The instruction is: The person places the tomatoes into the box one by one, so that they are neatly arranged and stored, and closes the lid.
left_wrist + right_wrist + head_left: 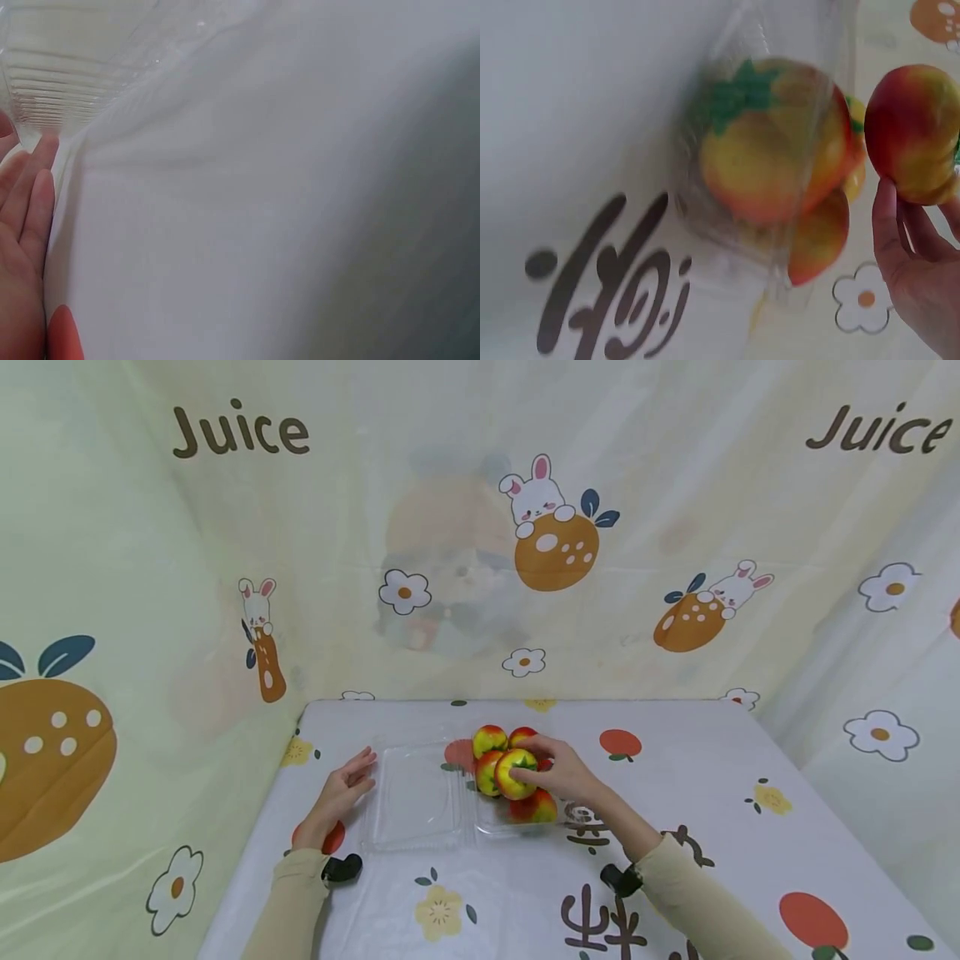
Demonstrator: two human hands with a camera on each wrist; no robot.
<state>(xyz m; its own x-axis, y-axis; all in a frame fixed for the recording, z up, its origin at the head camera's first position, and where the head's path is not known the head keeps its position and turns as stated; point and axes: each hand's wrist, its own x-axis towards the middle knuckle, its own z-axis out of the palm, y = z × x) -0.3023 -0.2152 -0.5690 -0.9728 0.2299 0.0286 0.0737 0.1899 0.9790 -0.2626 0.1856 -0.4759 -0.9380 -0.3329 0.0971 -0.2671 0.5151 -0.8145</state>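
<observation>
My right hand point(564, 770) grips a red-and-yellow fruit point(517, 775) with a green star-shaped leaf top, thumb on its near side. This fruit is over the clear plastic clamshell box point(498, 831), where several similar fruits point(534, 807) lie. In the right wrist view, the held fruit point(909, 131) appears apart from a fruit point(772, 154) seen through the box wall. The box's lid point(416, 797) lies folded out flat to the left. My left hand point(339, 792) is at its left edge, fingers extended; the left wrist view shows a fingertip point(49, 142) right at the ribbed plastic.
A white cloth printed with fruit, flowers and dark lettering covers the table point(705, 860). Behind and at both sides hang pale curtains point(450, 527) with rabbit and orange prints. Each wrist carries a small black camera point(342, 868).
</observation>
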